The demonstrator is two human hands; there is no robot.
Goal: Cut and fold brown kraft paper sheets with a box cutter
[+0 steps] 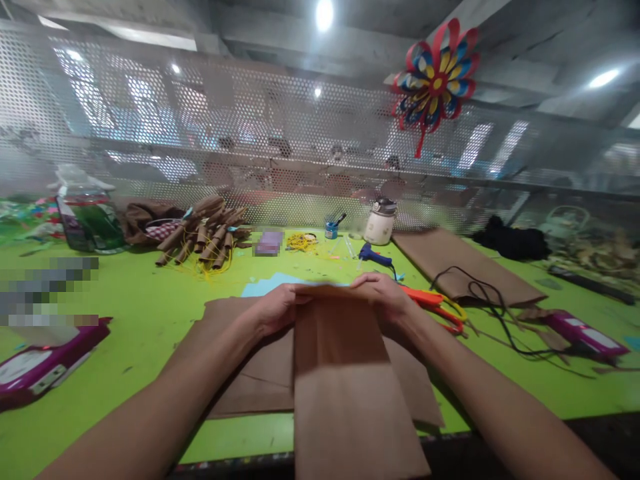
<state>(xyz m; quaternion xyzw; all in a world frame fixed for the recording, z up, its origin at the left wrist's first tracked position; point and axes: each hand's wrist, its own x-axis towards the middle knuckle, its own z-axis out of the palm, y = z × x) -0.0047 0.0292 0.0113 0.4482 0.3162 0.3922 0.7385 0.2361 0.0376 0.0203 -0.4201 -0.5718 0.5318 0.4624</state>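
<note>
A long strip of brown kraft paper [345, 387] runs from my hands down past the table's front edge. Its far end is bent over into a fold or roll. My left hand [277, 310] grips the left corner of that end, fingers closed on it. At the right corner my right hand [383, 297] is also closed on the paper, fingertips along the top. Below lie wider brown sheets [250, 373], and pale blue paper [270, 285] shows behind them. Orange-handled scissors [430, 299] rest just beyond my right wrist.
A blue glue gun [375, 255], a cream jar [381, 223] and tied brown paper rolls [203, 237] stand farther back. Purple power strips [585, 335] lie at both sides, with a black cable [500, 320] at right. A perforated metal screen [280, 147] borders the green table [140, 293].
</note>
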